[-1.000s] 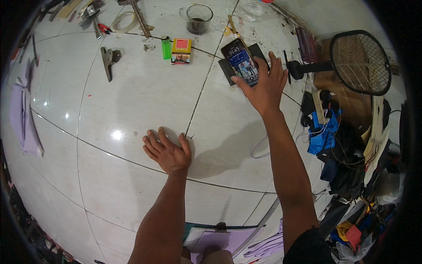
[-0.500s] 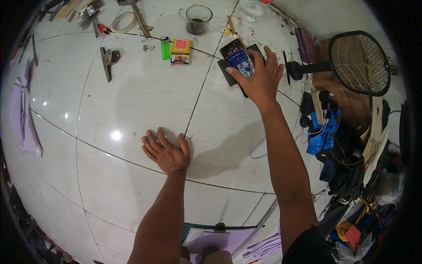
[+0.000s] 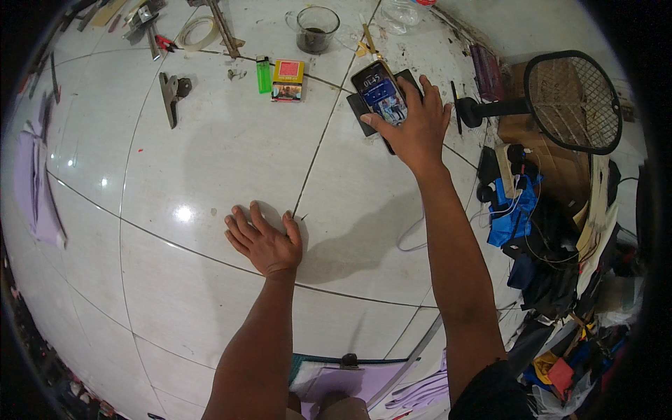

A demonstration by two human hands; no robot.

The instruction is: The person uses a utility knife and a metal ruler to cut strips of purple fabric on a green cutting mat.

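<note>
My left hand [image 3: 262, 239] lies flat on the white tiled floor [image 3: 231, 154], fingers spread and nothing in it. Farther off to the right, my right hand [image 3: 420, 129] spans a smartphone [image 3: 378, 85], thumb at its left edge and fingers along its right. The phone's screen is lit and faces up. Beneath it a dark flat object [image 3: 358, 112] sticks out on both sides; I cannot tell its kind. Left of the phone, a green lighter [image 3: 264, 75] lies beside a small yellow and red cigarette pack [image 3: 288, 80].
A glass mug [image 3: 317, 31] with dark liquid stands at the back, near a tape roll [image 3: 197, 33]. A metal clamp [image 3: 170, 98] lies at left. On the right are an electric swatter [image 3: 574, 101], a cardboard box and cables. A clipboard [image 3: 350, 378] with purple material is near my legs.
Both hands and the phone keep their places. The whole view has shifted only very slightly.
</note>
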